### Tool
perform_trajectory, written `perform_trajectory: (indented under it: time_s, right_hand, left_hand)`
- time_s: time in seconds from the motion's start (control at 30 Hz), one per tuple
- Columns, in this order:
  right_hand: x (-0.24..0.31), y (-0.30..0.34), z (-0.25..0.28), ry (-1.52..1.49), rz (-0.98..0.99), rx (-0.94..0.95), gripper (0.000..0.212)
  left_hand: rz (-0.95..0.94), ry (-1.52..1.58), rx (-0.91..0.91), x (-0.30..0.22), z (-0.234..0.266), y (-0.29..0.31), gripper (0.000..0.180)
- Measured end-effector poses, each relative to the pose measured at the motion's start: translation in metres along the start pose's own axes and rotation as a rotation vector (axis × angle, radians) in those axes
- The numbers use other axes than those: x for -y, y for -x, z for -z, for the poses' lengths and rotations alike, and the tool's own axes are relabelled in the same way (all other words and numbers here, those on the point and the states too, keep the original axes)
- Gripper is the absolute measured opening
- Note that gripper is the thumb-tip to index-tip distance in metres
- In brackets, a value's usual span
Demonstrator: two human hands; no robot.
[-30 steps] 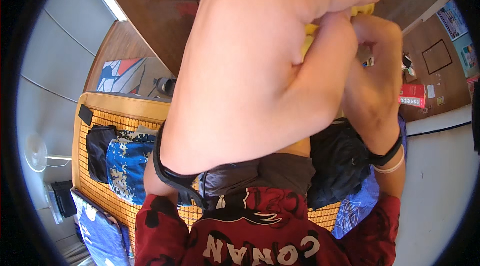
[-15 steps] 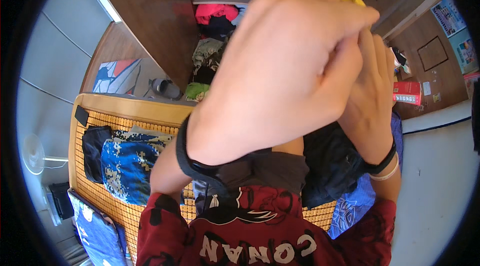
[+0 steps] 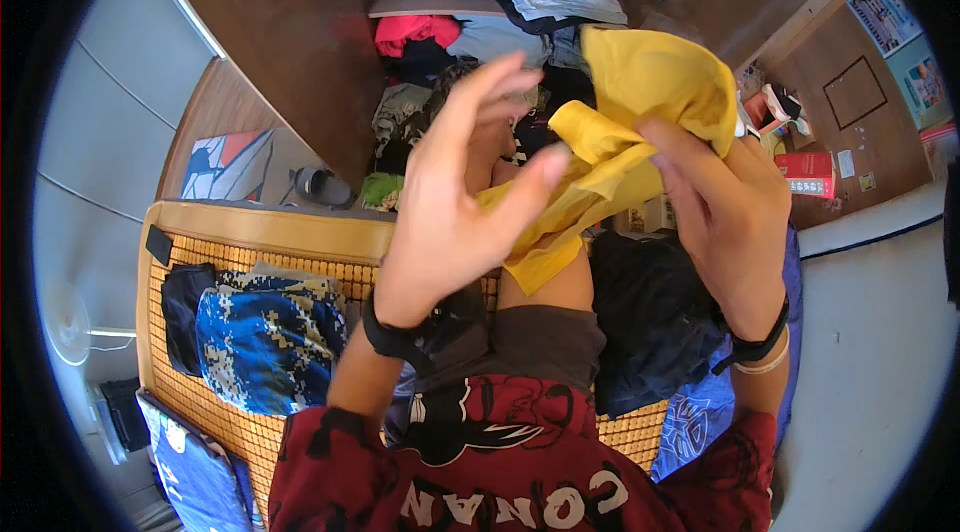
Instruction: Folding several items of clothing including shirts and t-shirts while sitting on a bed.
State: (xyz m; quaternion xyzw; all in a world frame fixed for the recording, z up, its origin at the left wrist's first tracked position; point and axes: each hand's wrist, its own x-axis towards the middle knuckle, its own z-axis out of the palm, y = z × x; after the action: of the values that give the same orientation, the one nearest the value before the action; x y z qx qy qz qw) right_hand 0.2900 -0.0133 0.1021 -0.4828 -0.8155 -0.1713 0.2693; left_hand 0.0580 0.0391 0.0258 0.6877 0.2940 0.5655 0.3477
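A yellow cloth garment [image 3: 655, 82] hangs loosely bunched in front of me, above my lap. My right hand [image 3: 730, 227] grips its right side between thumb and fingers. My left hand [image 3: 440, 212] is raised at the garment's left edge with its fingers spread, the thumb close to the fabric; whether it touches the fabric I cannot tell. A rumpled black garment [image 3: 655, 322] lies beside my right thigh, below my right hand. The garment's exact kind is unclear in these folds.
On the slatted mat [image 3: 350, 272] to my left lie a blue camouflage garment [image 3: 270, 342] and folded dark clothing [image 3: 185, 307]. Ahead is a wardrobe with piled clothes, including a red one [image 3: 415, 32], and a brown door [image 3: 280, 42]. A red box [image 3: 805, 174] stands at right.
My hands have lowered and moved apart. The left has opened and shifted left; the yellow garment, earlier mostly hidden behind my hands, now hangs in full view from the right.
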Motion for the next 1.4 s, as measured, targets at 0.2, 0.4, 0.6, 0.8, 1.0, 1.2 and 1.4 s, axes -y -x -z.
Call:
perform_trajectory:
  time_s: [0.2, 0.4, 0.6, 0.8, 1.0, 1.2, 1.4]
  right_hand:
    - [-0.003, -0.013, -0.012, -0.041, 0.007, -0.089, 0.038]
    - [-0.004, -0.017, -0.008, -0.138, -0.121, -0.17, 0.035]
    - [-0.028, -0.02, -0.006, -0.103, -0.165, -0.241, 0.022]
    - [-0.028, -0.022, -0.006, -0.183, -0.329, -0.44, 0.016]
    - [-0.032, -0.025, 0.007, -0.083, -0.284, -0.684, 0.018]
    - [-0.025, -0.019, 0.053, 0.165, -0.216, -0.789, 0.019]
    - [-0.032, -0.025, 0.096, 0.069, 0.012, -1.101, 0.023]
  left_hand:
    - [0.137, -0.447, 0.097, 0.041, -0.02, 0.103, 0.048]
    - [0.408, -0.35, 0.06, 0.044, -0.001, 0.1, 0.047]
    - [0.125, -0.446, -0.188, 0.03, 0.063, 0.046, 0.029]
    - [0.021, -0.647, -0.349, -0.015, 0.09, -0.011, 0.016]
    - [-0.211, -0.786, -0.447, -0.059, 0.116, -0.033, 0.024]
    - [-0.473, -0.668, -0.571, -0.102, 0.133, -0.044, 0.02]
    - [-0.599, -0.772, -0.852, -0.157, 0.155, -0.031, 0.026]
